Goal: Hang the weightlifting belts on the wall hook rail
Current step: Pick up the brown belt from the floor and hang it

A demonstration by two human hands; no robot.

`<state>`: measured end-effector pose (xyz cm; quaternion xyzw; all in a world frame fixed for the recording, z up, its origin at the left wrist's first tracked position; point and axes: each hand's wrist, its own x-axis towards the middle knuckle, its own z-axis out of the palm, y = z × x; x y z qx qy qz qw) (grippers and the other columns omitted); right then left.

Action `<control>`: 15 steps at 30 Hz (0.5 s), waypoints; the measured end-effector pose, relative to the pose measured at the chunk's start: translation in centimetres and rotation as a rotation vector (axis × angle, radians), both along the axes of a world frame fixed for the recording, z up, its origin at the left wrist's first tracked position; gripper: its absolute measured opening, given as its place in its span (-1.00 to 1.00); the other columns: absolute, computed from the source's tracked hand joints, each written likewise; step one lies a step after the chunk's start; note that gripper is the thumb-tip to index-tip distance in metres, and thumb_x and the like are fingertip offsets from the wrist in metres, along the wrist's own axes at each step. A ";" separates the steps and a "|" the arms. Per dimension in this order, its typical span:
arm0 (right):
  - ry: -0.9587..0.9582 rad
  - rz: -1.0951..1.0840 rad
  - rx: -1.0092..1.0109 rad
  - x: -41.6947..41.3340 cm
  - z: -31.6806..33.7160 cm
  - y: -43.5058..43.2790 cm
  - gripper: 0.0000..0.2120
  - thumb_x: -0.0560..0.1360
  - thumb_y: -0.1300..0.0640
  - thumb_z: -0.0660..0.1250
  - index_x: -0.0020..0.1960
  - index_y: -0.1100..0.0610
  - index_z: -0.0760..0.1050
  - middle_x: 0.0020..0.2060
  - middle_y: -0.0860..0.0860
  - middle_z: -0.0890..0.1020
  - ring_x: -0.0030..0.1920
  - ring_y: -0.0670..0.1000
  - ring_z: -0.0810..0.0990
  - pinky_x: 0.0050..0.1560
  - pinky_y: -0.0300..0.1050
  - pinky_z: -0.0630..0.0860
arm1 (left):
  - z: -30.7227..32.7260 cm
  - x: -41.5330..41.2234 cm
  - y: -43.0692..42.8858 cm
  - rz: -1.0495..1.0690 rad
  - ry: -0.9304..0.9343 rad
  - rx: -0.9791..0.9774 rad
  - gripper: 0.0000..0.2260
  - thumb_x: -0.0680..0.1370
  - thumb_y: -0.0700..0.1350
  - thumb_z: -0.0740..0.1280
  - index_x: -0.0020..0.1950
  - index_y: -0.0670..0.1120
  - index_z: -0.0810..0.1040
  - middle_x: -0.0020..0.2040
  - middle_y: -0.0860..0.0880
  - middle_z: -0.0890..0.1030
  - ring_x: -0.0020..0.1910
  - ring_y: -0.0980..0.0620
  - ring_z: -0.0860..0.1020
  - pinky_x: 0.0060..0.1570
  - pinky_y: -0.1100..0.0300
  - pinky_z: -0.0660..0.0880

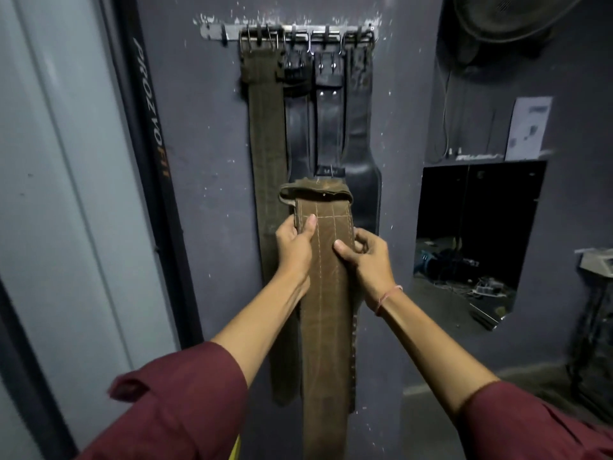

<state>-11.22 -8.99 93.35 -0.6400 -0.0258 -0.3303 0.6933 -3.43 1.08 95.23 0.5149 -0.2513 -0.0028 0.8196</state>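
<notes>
Sleeves: two dark red sleeves are reaching forward from the bottom edge, forearms bare.
Left hand: it is gripping the left edge of the held belt, thumb lying flat on the front face, fingers curled out of sight behind.
Right hand: it is pinching the right edge, thumb pressing the front, fingers bent around the side; a thin thread band is circling the wrist.
Held belt: a brown stitched belt is hanging lengthwise between the hands, its top end folded into a loop just above the thumbs, well below the rail.
Doing the step well: the hands are probably needing to lift the top end up to a hook and seat it fully before letting go; whether a buckle is under the fold I cannot tell.
Hung belts: four are hanging side by side on the wall, one olive belt on the left and three black belts to its right.
Hook rail: one metal rail is sitting high on the grey wall, with a hook near its left end looking free.
</notes>
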 end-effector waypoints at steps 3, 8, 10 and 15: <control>0.049 0.078 -0.020 -0.4 -4.0 -0.5 -0.69 0.45 0.30 0.43 0.18 0.31 0.53 0.05 0.17 0.69 0.04 0.11 0.70 0.02 -0.06 0.65 | 1.4 -0.1 -0.2 0.021 -0.037 0.001 -0.94 0.61 -0.18 0.30 -0.02 -0.11 0.56 -0.01 -0.15 0.66 0.02 -0.07 0.61 0.19 -0.11 0.52; 0.438 0.169 -0.079 -2.0 -15.1 0.0 -0.74 0.46 0.28 0.44 0.13 0.31 0.57 0.06 0.17 0.69 0.06 0.09 0.70 0.02 -0.10 0.64 | 3.9 0.6 0.2 0.097 -0.074 -0.030 -0.86 0.60 -0.11 0.33 0.06 -0.18 0.56 0.07 -0.12 0.66 0.11 -0.02 0.60 0.26 0.00 0.50; 0.395 0.109 -0.105 -0.7 -12.8 -0.7 -0.75 0.48 0.26 0.42 0.13 0.33 0.57 0.08 0.22 0.68 0.05 0.10 0.69 0.03 -0.08 0.64 | 4.3 1.7 0.1 0.122 -0.058 -0.063 -0.45 0.46 0.10 0.43 0.27 -0.26 0.48 0.29 -0.22 0.57 0.34 -0.16 0.50 0.37 -0.16 0.40; 0.040 0.083 -0.021 1.6 -0.2 -1.0 -0.79 0.53 0.32 0.33 0.13 0.40 0.54 -0.02 0.20 0.69 -0.06 0.07 0.68 0.00 -0.05 0.65 | 5.2 0.9 0.0 0.094 -0.055 -0.043 -0.79 0.59 -0.11 0.33 0.12 -0.23 0.55 0.10 -0.24 0.64 0.10 -0.16 0.59 0.27 -0.27 0.46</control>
